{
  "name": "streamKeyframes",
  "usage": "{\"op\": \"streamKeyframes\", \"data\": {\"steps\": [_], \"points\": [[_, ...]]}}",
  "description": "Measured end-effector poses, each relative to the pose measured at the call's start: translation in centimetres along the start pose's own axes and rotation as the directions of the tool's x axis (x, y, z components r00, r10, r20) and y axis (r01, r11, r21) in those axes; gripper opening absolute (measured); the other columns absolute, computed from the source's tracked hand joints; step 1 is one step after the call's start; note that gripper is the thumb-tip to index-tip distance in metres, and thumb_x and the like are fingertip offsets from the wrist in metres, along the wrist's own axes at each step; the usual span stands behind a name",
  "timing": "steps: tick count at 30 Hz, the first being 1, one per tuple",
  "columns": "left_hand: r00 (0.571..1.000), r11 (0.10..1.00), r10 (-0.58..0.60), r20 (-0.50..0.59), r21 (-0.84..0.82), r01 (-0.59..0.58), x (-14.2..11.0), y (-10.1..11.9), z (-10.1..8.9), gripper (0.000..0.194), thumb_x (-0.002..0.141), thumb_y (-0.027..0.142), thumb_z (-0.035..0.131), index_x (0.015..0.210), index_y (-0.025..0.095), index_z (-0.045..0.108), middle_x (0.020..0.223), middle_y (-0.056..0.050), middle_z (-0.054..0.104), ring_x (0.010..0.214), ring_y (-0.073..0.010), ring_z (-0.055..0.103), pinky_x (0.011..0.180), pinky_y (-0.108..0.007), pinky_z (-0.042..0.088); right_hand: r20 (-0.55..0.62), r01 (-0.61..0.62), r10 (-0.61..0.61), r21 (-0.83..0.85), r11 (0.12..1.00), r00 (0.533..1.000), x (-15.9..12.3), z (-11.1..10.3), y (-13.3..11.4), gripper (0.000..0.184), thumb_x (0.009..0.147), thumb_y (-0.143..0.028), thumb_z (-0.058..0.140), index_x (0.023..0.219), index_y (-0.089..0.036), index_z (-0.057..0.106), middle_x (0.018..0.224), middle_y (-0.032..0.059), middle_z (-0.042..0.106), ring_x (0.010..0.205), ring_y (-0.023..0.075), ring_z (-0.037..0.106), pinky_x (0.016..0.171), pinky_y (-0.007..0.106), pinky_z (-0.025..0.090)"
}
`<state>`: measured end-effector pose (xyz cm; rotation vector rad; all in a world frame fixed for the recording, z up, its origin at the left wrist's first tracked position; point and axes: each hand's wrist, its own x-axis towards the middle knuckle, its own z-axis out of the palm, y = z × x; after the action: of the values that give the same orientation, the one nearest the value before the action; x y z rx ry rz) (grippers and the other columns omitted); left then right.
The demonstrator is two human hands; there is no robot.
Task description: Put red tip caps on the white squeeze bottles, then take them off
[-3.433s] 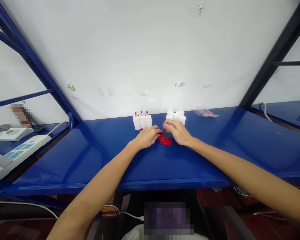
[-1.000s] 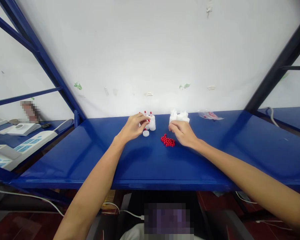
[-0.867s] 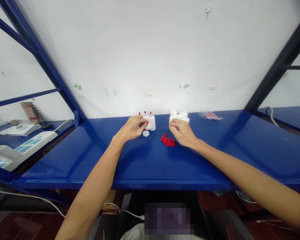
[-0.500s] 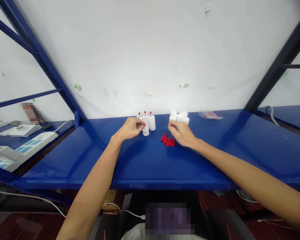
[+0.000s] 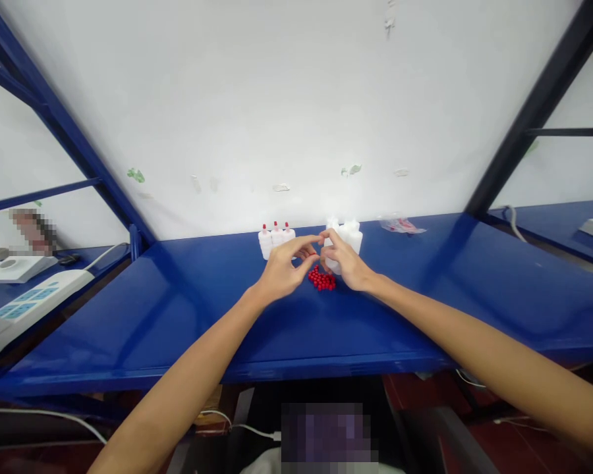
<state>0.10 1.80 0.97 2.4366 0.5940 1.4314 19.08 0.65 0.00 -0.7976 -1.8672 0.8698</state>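
On the blue bench top [image 5: 188, 316] my right hand [image 5: 348, 266] is closed round a small white uncapped bottle [image 5: 330, 263], held just behind a heap of small red caps [image 5: 321, 280]. My left hand [image 5: 284, 270] is level with it, thumb and forefinger curved and apart, tips close to the bottle's top, with nothing visible between them. Three white bottles with red caps [image 5: 275, 238] stand in a row at the back left. A cluster of uncapped white bottles [image 5: 350, 233] stands behind my right hand.
A clear plastic bag with red bits [image 5: 401, 225] lies at the back right by the white wall. White keypad devices [image 5: 27, 304] and cables sit on the bench to the left. Blue and dark frame struts rise at both sides.
My left hand has left the capped bottles and come right to the middle. My right hand has taken up a white bottle and now holds it behind the red caps.
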Motion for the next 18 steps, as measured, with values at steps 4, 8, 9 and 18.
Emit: {"op": "streamKeyframes", "data": {"steps": [4,8,9,18], "points": [[0.999,0.999,0.016,-0.035,-0.042,-0.018,-0.6,1.0,2.3,0.036,0.087,0.008,0.057,0.122,0.017,0.061,0.095,-0.005,0.072,0.081,-0.0118,0.068,0.074,-0.024,0.058,0.044,0.047,-0.043,-0.096,0.994,0.998,0.0,-0.1,0.3,0.024,0.09,-0.036,0.042,0.109,-0.024,0.036,0.065,-0.0061,0.048,0.056,0.0158,0.045,0.057,0.029,0.036],[0.994,0.999,0.045,-0.097,0.002,-0.045,-0.7,1.0,2.2,0.032,0.086,0.007,0.058,0.116,0.016,0.062,0.097,-0.006,0.073,0.081,-0.0118,0.069,0.078,-0.025,0.058,0.042,0.048,-0.042,-0.168,0.985,0.998,-0.2,-0.2,0.3,0.024,0.094,-0.04,0.041,0.111,-0.024,0.038,0.066,-0.0056,0.049,0.056,0.0152,0.043,0.058,0.029,0.034],[0.995,0.998,0.053,-0.088,0.018,-0.052,-0.7,1.0,2.1,0.031,0.086,0.007,0.058,0.115,0.016,0.063,0.099,-0.006,0.073,0.082,-0.0121,0.07,0.079,-0.025,0.058,0.044,0.051,-0.045,-0.168,0.984,0.998,-0.2,-0.2,0.3,0.022,0.094,-0.039,0.041,0.11,-0.024,0.039,0.067,-0.0051,0.05,0.057,0.0152,0.044,0.058,0.029,0.034],[0.993,0.995,0.084,-0.088,0.057,-0.079,-1.0,0.7,2.5,0.027,0.084,0.005,0.059,0.108,0.016,0.066,0.101,-0.006,0.074,0.086,-0.0133,0.07,0.081,-0.026,0.057,0.084,0.048,-0.04,-0.105,0.993,0.996,-0.2,-0.1,-0.2,0.014,0.09,-0.028,0.041,0.101,-0.022,0.046,0.074,-0.003,0.052,0.06,0.0139,0.044,0.06,0.029,0.036]]}}
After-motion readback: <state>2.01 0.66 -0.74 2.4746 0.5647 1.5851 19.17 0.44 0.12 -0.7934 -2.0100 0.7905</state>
